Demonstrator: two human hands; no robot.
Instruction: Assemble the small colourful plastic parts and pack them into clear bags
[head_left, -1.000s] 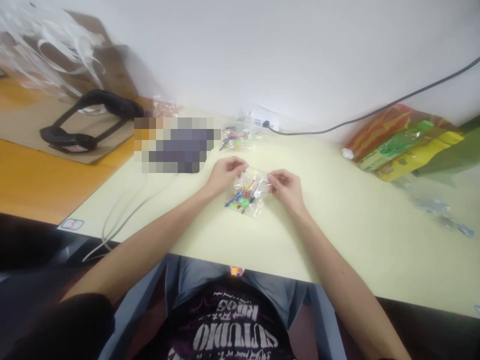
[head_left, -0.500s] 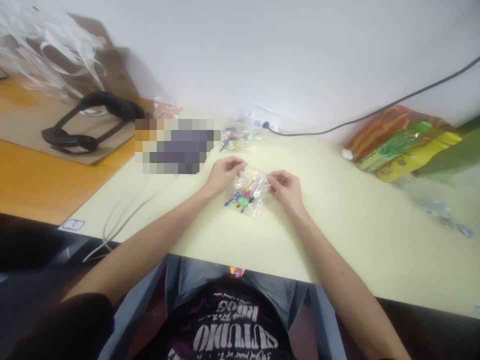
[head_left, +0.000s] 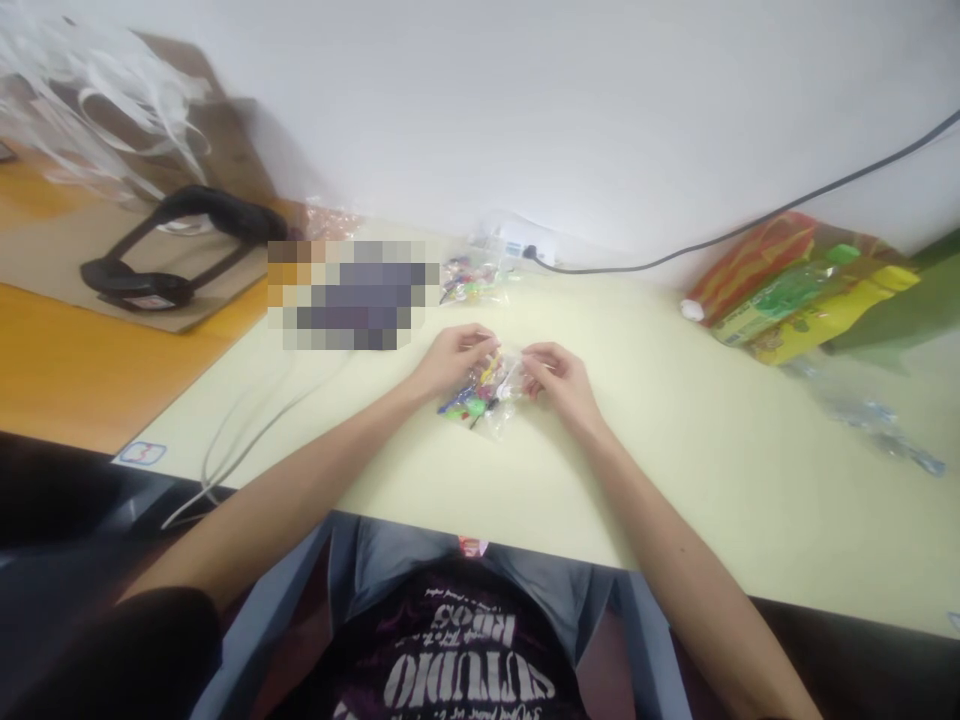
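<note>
A clear plastic bag (head_left: 496,420) with small colourful plastic pieces inside lies on the pale yellow table (head_left: 420,475) in front of me. My left hand (head_left: 459,357) pinches the bag's upper left corner between thumb and fingers. On the other side, my right hand (head_left: 559,375) grips its upper right edge. Blue, green, yellow and white pieces show through the plastic; their exact kind is too small to tell. Behind my hands rests a second clear bag (head_left: 474,278) of similar colourful pieces.
A blurred-out dark object (head_left: 364,295) sits left of the second bag. A black frame-like device (head_left: 180,245) lies on cardboard at the left. At the right are a green-capped bottle (head_left: 787,300), a yellow package (head_left: 832,320) and crumpled clear plastic (head_left: 870,415). A black cable (head_left: 645,268) runs along the wall.
My hands have come closer together, the right one moving left. The bag between them has bunched up and shifted slightly left.
</note>
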